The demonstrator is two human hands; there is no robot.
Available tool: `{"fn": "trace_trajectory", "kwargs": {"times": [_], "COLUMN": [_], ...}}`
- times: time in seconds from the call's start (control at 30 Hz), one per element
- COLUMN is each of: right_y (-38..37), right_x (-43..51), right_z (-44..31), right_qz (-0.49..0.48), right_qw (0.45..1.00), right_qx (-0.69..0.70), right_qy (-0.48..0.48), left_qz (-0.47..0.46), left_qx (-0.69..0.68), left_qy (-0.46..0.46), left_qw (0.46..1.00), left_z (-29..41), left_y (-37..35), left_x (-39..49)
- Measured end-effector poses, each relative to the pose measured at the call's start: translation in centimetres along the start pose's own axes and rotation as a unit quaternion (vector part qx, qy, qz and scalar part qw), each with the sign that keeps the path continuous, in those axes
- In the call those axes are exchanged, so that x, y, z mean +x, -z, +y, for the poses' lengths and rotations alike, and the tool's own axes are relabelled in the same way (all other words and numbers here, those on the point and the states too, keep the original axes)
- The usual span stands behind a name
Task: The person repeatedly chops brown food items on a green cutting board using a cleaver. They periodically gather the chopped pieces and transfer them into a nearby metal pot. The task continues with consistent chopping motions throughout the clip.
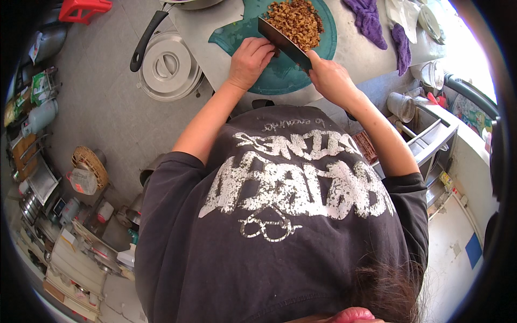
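Note:
My right hand (330,76) grips the handle end of a dark-bladed cleaver (286,43), whose blade slants up and left across a round teal cutting board (278,82). Close to the blade's left side, the fingers of my left hand (251,60) are bent over a small dark brown piece of food (276,53), pressing it on the board. Most of that piece is hidden by the fingers and the blade. Beyond the cleaver lies a heap of finely chopped brown food (297,22). Wet smears mark the near part of the board.
The board rests on a metal-topped table (357,42). Left of it, a pan's black handle (148,42) juts out above a lidded steel pot (166,66). Purple cloths (369,22) and stacked pale dishes (430,22) are at right. A red plastic stool (85,9) stands far left.

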State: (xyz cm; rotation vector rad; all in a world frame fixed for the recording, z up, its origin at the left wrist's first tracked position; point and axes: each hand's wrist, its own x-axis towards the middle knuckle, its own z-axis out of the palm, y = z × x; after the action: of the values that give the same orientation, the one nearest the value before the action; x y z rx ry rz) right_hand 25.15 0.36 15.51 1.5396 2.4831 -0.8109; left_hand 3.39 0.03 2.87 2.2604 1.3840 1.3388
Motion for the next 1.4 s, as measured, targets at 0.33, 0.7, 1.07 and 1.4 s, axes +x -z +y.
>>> {"fn": "trace_trajectory", "kwargs": {"times": [0.33, 0.7, 1.07, 1.4], "right_y": [-4.4, 0.3, -4.1, -2.5], "right_x": [2.4, 0.1, 2.4, 1.2], "right_z": [0.0, -0.3, -0.9, -0.1], "right_qz": [0.093, 0.004, 0.08, 0.015], "right_qw": [0.994, 1.0, 0.996, 1.0], "right_qx": [0.053, -0.001, 0.045, 0.0], "right_qy": [0.003, 0.012, -0.001, -0.005], "left_qz": [-0.011, 0.007, -0.006, 0.003], "left_qx": [-0.016, 0.0, -0.003, -0.008], "left_qy": [0.013, 0.003, 0.008, 0.021], "left_qw": [1.0, 1.0, 1.0, 1.0], "left_z": [0.3, 0.0, -0.1, 0.0], "left_y": [0.2, -0.1, 0.0, -0.2], "left_x": [0.2, -0.1, 0.1, -0.2]}}
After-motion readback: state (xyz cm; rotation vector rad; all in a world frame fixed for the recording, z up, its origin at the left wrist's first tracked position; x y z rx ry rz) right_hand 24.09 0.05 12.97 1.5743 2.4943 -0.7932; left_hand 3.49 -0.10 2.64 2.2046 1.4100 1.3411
